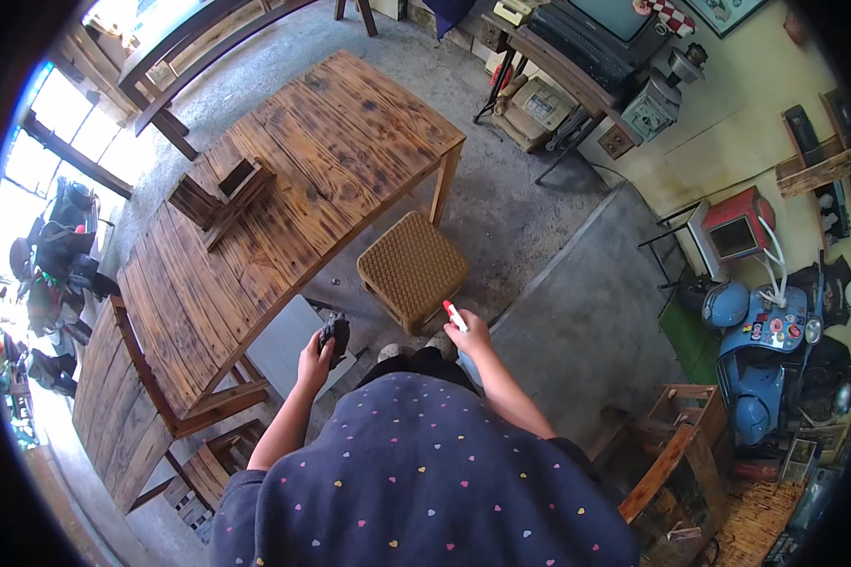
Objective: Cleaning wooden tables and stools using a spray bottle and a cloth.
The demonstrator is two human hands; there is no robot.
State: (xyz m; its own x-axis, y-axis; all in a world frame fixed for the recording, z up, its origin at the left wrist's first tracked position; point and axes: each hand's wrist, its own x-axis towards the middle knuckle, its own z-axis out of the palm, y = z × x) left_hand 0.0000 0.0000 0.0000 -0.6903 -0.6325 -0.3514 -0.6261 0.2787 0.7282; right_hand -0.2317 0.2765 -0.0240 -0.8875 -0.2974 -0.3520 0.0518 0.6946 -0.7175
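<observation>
My left hand (312, 367) is closed round a small black object (334, 335) with a knobbly surface, too small to name. It is held beside the front edge of the wooden table (359, 142). In my right hand (473, 335), fingers closed, is a slim white marker-like tube (458, 322) with a red end pointing away from me. The two hands are apart, one on each side of my body. Ahead of them, between the hands, stands a square woven stool (413, 265), partly beside the table.
A wooden holder (222, 200) sits on the table. Below the table's near edge is a grey panel (291, 340). To the right stand a blue scooter (771, 340), a red box-shaped set (739, 222) and a wooden crate frame (667, 468). A desk (577, 71) carries an old television.
</observation>
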